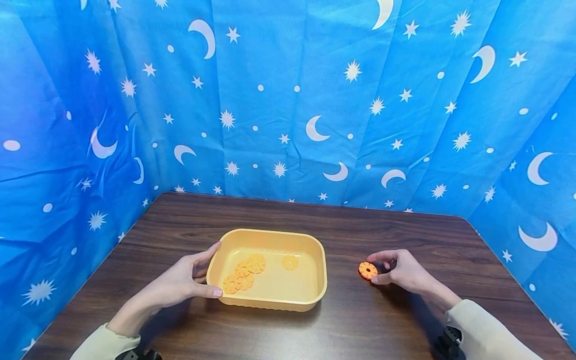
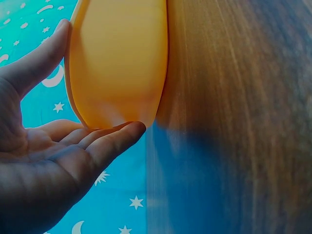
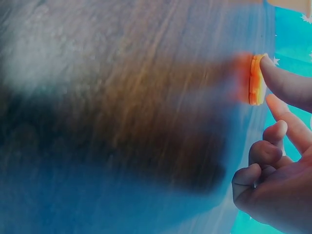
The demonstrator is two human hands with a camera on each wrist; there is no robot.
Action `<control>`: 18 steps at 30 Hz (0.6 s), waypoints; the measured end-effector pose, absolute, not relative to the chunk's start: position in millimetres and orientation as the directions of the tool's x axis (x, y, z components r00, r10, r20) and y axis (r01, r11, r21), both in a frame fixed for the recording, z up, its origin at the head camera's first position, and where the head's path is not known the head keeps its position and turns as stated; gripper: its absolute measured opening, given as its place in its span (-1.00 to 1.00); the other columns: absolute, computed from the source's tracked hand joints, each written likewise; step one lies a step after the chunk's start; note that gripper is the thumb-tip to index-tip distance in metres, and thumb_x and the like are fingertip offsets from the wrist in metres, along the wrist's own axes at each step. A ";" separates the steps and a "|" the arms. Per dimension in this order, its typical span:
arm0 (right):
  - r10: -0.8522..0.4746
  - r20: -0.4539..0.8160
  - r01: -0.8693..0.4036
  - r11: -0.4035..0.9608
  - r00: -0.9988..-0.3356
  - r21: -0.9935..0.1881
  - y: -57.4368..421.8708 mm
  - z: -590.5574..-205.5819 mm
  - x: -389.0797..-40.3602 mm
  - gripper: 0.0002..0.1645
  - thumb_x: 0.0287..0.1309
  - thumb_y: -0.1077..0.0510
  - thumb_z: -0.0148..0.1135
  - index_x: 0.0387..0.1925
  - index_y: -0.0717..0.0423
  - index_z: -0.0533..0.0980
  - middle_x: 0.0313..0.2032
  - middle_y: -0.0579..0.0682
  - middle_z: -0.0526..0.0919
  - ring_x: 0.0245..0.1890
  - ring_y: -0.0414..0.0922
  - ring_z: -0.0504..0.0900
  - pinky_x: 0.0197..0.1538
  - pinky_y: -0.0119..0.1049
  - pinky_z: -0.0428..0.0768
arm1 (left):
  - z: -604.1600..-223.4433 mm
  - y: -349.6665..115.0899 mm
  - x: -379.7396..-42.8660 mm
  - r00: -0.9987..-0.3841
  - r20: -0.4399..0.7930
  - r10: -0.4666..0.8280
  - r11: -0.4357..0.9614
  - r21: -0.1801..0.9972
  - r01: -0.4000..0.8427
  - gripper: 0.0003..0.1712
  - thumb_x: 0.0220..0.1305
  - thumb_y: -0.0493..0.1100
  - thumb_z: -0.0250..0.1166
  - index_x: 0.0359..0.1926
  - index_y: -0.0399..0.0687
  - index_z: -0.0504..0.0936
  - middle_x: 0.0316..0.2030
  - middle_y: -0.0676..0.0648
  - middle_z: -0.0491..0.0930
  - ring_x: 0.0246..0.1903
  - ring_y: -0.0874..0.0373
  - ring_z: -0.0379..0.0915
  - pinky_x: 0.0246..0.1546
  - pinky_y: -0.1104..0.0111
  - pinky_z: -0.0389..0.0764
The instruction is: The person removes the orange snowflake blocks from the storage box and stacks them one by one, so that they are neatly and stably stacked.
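Note:
A yellow plastic basin (image 1: 281,287) stands on the table, left of the middle. Several orange notched discs (image 1: 245,270) lie overlapping at its left end, and a single disc (image 1: 290,262) is apart from them. My left hand (image 1: 184,280) grips the basin's left end, thumb at the near corner and fingers at the outer wall, which the left wrist view (image 2: 58,146) also shows. To the right of the basin, my right hand (image 1: 405,270) pinches orange notched discs (image 1: 363,269) by the rim between thumb and index finger. In the right wrist view these discs (image 3: 255,80) appear stacked in layers, close over the tabletop.
The dark wood-grain table (image 1: 360,325) has rounded far corners. Blue curtains (image 1: 279,100) with white moons and stars hang behind it and along both sides. A black wrist device (image 1: 450,342) sits by the right sleeve.

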State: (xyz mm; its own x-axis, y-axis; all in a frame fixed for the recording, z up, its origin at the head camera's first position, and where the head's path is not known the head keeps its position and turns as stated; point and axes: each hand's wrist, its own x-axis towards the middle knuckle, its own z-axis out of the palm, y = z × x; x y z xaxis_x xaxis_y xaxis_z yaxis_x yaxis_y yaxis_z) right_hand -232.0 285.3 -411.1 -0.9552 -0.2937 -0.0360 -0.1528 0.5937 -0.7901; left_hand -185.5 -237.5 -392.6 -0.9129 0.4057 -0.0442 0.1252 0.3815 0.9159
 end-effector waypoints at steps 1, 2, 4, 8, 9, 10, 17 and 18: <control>-0.297 -0.037 -0.155 0.595 -0.954 -0.789 285.0 -411.6 -232.4 -0.43 0.04 0.37 0.59 0.12 0.41 0.64 -0.41 0.05 0.43 -0.36 -0.01 0.37 -0.40 -0.35 0.31 | -392.6 -237.6 -185.4 -0.913 -0.046 0.405 0.383 0.916 0.123 0.29 0.13 -0.17 0.64 0.66 -0.31 -0.02 0.60 -0.42 0.03 0.46 -0.40 0.19 0.36 -0.05 0.41; -0.299 -0.039 -0.155 0.597 -0.954 -0.787 284.7 -411.9 -232.8 -0.43 0.04 0.37 0.59 0.12 0.41 0.64 -0.41 0.05 0.43 -0.35 -0.01 0.37 -0.39 -0.35 0.31 | -392.7 -237.7 -185.4 -0.914 -0.048 0.404 0.383 0.916 0.121 0.29 0.13 -0.17 0.64 0.66 -0.30 -0.02 0.59 -0.42 0.03 0.46 -0.40 0.19 0.36 -0.05 0.42; -0.301 -0.040 -0.159 0.606 -0.953 -0.779 283.9 -412.4 -233.3 -0.43 0.03 0.37 0.60 0.12 0.40 0.64 -0.41 0.04 0.44 -0.34 -0.01 0.38 -0.36 -0.35 0.33 | -392.9 -237.8 -185.3 -0.914 -0.049 0.403 0.382 0.916 0.119 0.29 0.14 -0.17 0.64 0.66 -0.30 -0.02 0.60 -0.42 0.03 0.46 -0.41 0.20 0.36 -0.05 0.42; -0.298 -0.038 -0.162 0.617 -0.954 -0.770 283.5 -412.0 -233.7 -0.44 0.02 0.36 0.61 0.10 0.40 0.65 -0.42 0.03 0.42 -0.34 -0.01 0.37 -0.35 -0.34 0.32 | -393.4 -238.1 -185.3 -0.912 -0.048 0.407 0.381 0.917 0.122 0.29 0.14 -0.16 0.64 0.66 -0.29 -0.02 0.60 -0.42 0.02 0.46 -0.40 0.19 0.36 -0.04 0.43; -0.297 -0.037 -0.162 0.617 -0.954 -0.770 283.5 -411.7 -233.5 -0.44 0.02 0.36 0.61 0.10 0.40 0.66 -0.42 0.03 0.42 -0.34 -0.01 0.37 -0.35 -0.34 0.33 | -393.4 -238.2 -185.4 -0.912 -0.047 0.407 0.381 0.917 0.123 0.28 0.14 -0.15 0.64 0.66 -0.29 -0.02 0.60 -0.41 0.02 0.47 -0.40 0.19 0.36 -0.04 0.42; -0.297 -0.037 -0.161 0.614 -0.954 -0.772 283.5 -411.4 -233.3 -0.44 0.02 0.37 0.61 0.10 0.40 0.65 -0.42 0.03 0.42 -0.34 -0.01 0.37 -0.36 -0.35 0.33 | -393.4 -238.2 -185.4 -0.912 -0.047 0.408 0.380 0.917 0.123 0.29 0.15 -0.15 0.64 0.66 -0.29 -0.02 0.60 -0.41 0.02 0.47 -0.40 0.18 0.36 -0.04 0.42; -0.302 -0.032 -0.165 0.604 -0.953 -0.780 284.2 -411.7 -233.5 -0.44 0.02 0.38 0.60 0.10 0.41 0.65 -0.44 0.02 0.40 -0.36 -0.01 0.38 -0.37 -0.34 0.34 | -393.1 -238.5 -185.4 -0.912 -0.049 0.407 0.375 0.919 0.118 0.29 0.14 -0.17 0.64 0.66 -0.30 -0.02 0.60 -0.42 0.02 0.47 -0.39 0.18 0.36 -0.03 0.42; -0.301 -0.031 -0.165 0.603 -0.953 -0.781 284.2 -412.1 -233.5 -0.44 0.01 0.38 0.60 0.10 0.41 0.65 -0.44 0.02 0.40 -0.36 -0.01 0.37 -0.37 -0.34 0.33 | -393.1 -238.5 -185.4 -0.912 -0.047 0.407 0.375 0.919 0.120 0.29 0.14 -0.17 0.64 0.66 -0.30 -0.02 0.60 -0.42 0.02 0.47 -0.39 0.18 0.36 -0.02 0.42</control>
State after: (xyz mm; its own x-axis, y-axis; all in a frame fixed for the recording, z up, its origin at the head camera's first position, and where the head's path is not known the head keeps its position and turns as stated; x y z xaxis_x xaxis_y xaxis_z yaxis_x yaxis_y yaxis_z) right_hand -233.5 284.2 -412.1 -0.9530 -0.3012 -0.0314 -0.1648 0.6028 -0.7807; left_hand -185.4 -238.5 -393.1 -0.9122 0.4071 -0.0472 0.1200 0.3752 0.9191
